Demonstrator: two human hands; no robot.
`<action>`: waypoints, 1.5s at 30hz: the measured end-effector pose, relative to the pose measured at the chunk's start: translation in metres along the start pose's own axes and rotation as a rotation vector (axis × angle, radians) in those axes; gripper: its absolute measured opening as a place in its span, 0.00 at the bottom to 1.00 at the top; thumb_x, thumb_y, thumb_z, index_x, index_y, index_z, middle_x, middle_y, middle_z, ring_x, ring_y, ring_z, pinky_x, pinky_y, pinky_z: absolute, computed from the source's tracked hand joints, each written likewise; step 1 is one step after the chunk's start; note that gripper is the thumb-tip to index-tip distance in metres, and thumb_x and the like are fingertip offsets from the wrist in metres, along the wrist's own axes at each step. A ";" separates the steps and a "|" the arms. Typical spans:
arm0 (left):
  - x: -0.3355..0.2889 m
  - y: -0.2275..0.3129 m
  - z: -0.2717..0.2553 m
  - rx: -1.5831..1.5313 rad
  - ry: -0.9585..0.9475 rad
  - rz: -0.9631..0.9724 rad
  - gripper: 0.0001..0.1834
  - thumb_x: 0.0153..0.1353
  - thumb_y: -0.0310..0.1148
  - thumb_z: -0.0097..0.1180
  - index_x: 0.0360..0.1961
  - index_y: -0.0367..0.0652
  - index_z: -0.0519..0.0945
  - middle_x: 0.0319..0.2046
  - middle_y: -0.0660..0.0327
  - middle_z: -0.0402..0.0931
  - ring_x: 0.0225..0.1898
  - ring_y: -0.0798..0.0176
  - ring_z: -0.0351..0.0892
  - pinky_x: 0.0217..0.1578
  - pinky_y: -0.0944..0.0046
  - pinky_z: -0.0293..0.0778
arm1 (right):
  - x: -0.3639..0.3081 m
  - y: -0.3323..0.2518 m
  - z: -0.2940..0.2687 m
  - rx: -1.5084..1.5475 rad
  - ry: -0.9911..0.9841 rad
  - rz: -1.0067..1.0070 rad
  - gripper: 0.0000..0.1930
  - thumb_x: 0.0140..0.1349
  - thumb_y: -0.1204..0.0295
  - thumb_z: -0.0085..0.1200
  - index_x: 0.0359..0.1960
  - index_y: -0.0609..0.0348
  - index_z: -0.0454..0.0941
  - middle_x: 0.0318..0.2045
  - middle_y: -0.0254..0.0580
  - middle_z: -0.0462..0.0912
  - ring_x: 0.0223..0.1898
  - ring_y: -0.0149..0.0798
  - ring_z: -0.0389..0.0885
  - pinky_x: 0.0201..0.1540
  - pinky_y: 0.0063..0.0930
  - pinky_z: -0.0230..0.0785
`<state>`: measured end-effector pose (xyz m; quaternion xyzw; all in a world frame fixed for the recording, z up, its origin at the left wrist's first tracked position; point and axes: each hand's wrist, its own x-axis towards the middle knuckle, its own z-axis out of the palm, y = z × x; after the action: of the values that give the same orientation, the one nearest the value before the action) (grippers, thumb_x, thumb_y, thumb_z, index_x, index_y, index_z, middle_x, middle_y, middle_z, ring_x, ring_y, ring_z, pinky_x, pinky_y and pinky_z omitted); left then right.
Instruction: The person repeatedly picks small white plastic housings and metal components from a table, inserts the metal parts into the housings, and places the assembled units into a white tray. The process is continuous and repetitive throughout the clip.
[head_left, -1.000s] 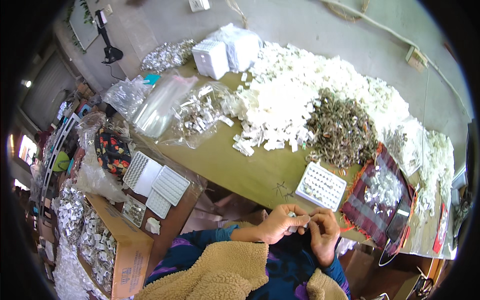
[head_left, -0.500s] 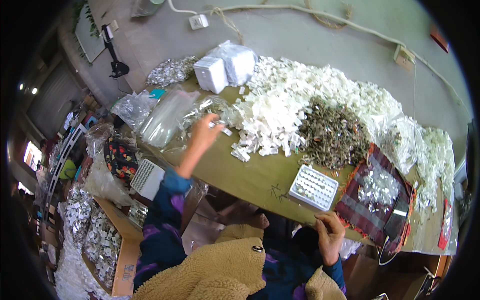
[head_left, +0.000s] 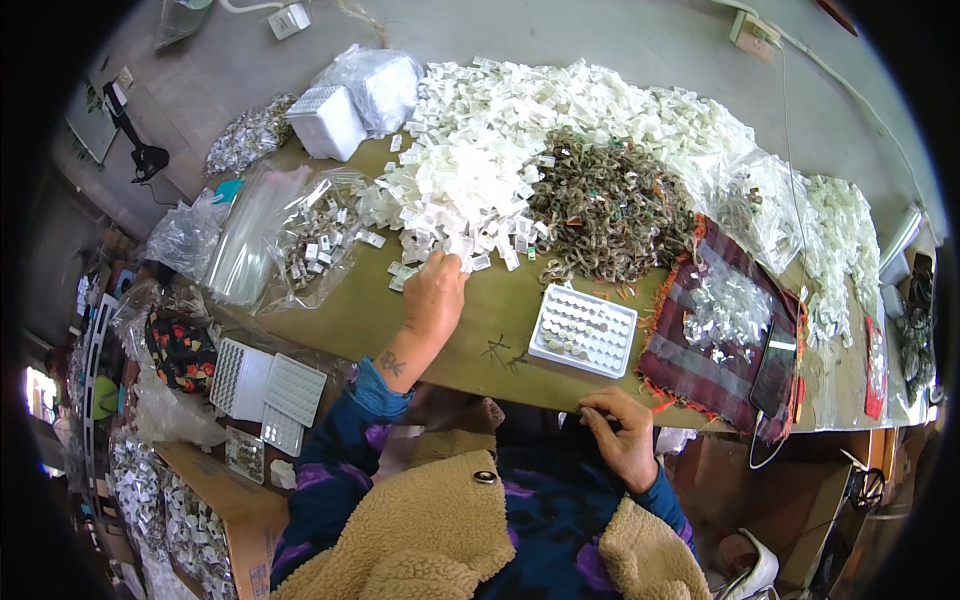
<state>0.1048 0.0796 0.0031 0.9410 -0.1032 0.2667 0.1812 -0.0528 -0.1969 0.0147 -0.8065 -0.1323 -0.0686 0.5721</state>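
Note:
My left hand (head_left: 434,300) reaches to the near edge of a large heap of small white plastic pieces (head_left: 465,185). Its fingers are bent together at the pieces; what they pinch is hidden. At the table's front edge is my right hand (head_left: 622,438), thumb and fingers curled together, and whatever may be inside cannot be seen. Between the hands lies a white tray (head_left: 583,369) with rows of round hollows, several of them filled with small discs. A brown tangled heap of small parts (head_left: 610,210) is behind the tray.
To the right, a plaid cloth (head_left: 665,350) bears clear bits and a phone (head_left: 775,365) with a cable. Left of the white heap lie an open plastic bag of small pieces (head_left: 318,235) and clear film bags (head_left: 250,235). White foam trays (head_left: 325,125) stand behind; a cardboard box (head_left: 235,510) is lower left.
My left hand has moved from above the bag of small pieces rightward to the white heap's near edge. My right hand stays by the table's front edge. The whole view has shifted.

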 end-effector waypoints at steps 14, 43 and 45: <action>-0.066 0.081 -0.046 -0.864 -0.226 0.060 0.07 0.55 0.17 0.64 0.26 0.36 0.77 0.36 0.59 0.83 0.29 0.72 0.80 0.26 0.71 0.75 | 0.047 -0.029 0.035 0.198 0.054 0.128 0.14 0.58 0.77 0.65 0.44 0.66 0.78 0.32 0.37 0.77 0.29 0.28 0.75 0.33 0.23 0.71; -0.069 0.019 -0.002 -2.003 -0.807 -0.552 0.10 0.65 0.21 0.55 0.46 0.32 0.74 0.41 0.47 0.81 0.34 0.61 0.85 0.29 0.69 0.81 | 0.262 0.034 0.027 -0.282 -0.303 -0.275 0.10 0.53 0.76 0.65 0.37 0.60 0.81 0.32 0.37 0.80 0.34 0.36 0.77 0.38 0.29 0.71; -0.069 0.019 -0.001 -2.069 -0.750 -0.616 0.10 0.65 0.22 0.56 0.47 0.32 0.75 0.41 0.47 0.81 0.35 0.60 0.85 0.29 0.69 0.81 | 0.260 0.026 0.021 -0.103 -0.215 0.044 0.09 0.58 0.73 0.65 0.38 0.63 0.83 0.29 0.31 0.82 0.30 0.21 0.72 0.35 0.21 0.69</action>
<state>0.0411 0.0696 -0.0274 0.3464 -0.0857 -0.2996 0.8848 0.2029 -0.1502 0.0520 -0.8403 -0.1715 0.0243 0.5137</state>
